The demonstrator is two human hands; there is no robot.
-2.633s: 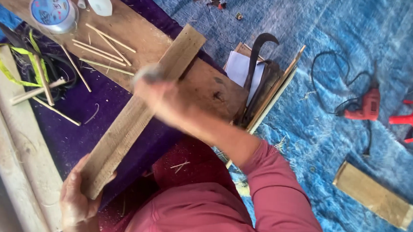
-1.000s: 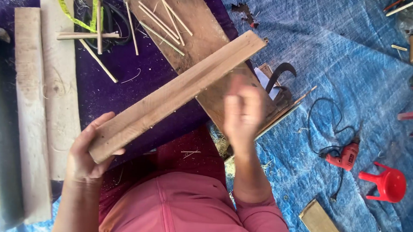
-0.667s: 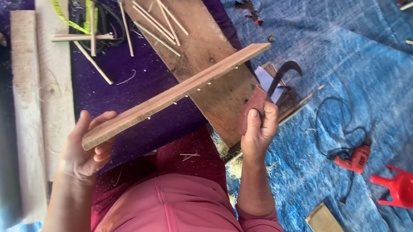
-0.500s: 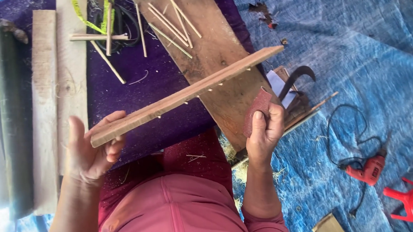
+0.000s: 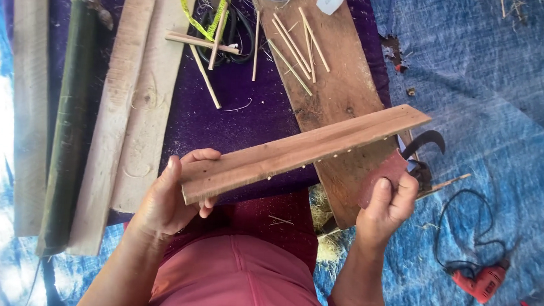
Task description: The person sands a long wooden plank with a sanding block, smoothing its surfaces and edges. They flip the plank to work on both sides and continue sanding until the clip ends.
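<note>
Left hand: [image 5: 171, 197] gripped near end of the wooden strip [image 5: 302, 150], thumb on top face, fingers curled under.
Right hand: [image 5: 387, 204] fingers clenched around a reddish-brown sheet, likely sandpaper [image 5: 383, 175], pinched just below the strip's far half.
Wooden strip: was held off the ground over the lap, angled up toward the right; small pegs poked out along its lower edge.
Lap: pink-red garment [image 5: 242, 274] at bottom centre.
Board under strip: wide brown plank [image 5: 339, 91] lay on the purple mat [image 5: 237, 112], running from top centre down to the right hand; thin sticks [image 5: 292, 44] scattered on its far end.
Curved blade: dark hooked tool [image 5: 424, 141] was just beside the right hand, at plank's right edge.
Drill: red power drill [image 5: 481, 283] with black cord lay on the blue tarp [image 5: 501, 89], well apart, lower right.
Left side: pale planks [image 5: 133, 104] and a dark green bamboo piece [image 5: 68, 119] lay side by side.
Far edge: yellow tape measure strip [image 5: 205, 12] over black cable, top centre.
</note>
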